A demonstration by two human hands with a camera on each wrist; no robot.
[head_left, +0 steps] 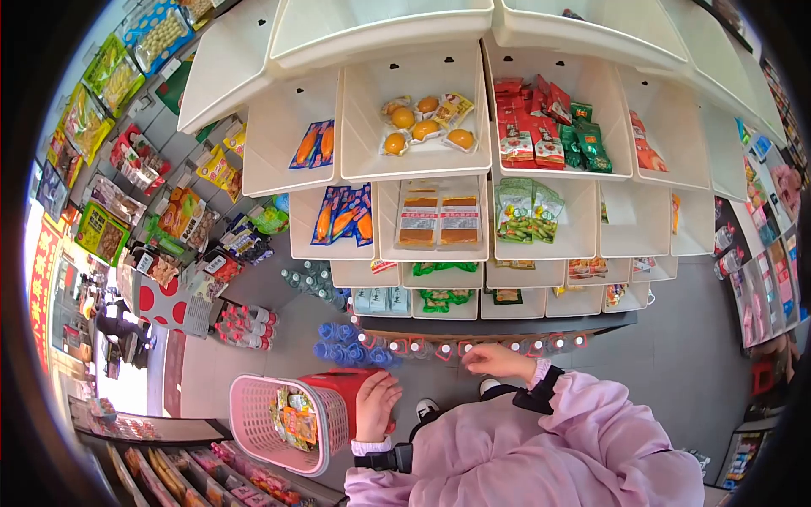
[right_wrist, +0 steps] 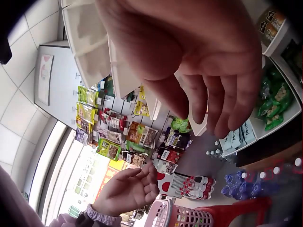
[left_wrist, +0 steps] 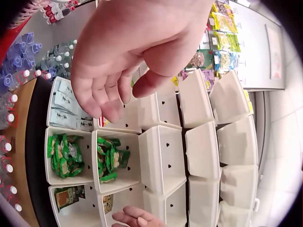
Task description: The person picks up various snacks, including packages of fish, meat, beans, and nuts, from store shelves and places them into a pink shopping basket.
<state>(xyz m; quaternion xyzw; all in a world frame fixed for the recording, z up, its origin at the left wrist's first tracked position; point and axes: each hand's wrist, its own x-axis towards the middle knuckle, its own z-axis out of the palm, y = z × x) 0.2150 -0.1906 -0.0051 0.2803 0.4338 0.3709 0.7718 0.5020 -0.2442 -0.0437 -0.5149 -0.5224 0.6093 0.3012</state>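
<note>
Head view: the left hand (head_left: 378,409) is open and empty near the pink, latticed plastic basket (head_left: 251,418) of glossy packets; the right hand (head_left: 497,362) – relaxed, also empty – is near 1 row of clear plastic bottles (head_left: 446,351), below smooth white bins (head_left: 365,110) over grey floor (head_left: 667,363).

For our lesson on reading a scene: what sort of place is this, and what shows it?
Probably a snack shop: tiered white bins hold packaged food, bagged snacks hang on the wall, and a pink shopping basket stands nearby.

open air between left grip (head_left: 377,409) and right grip (head_left: 498,362), bottles (head_left: 445,351) and white bins (head_left: 573,241) barring ahead, pink basket (head_left: 245,427) left of left grip
</note>
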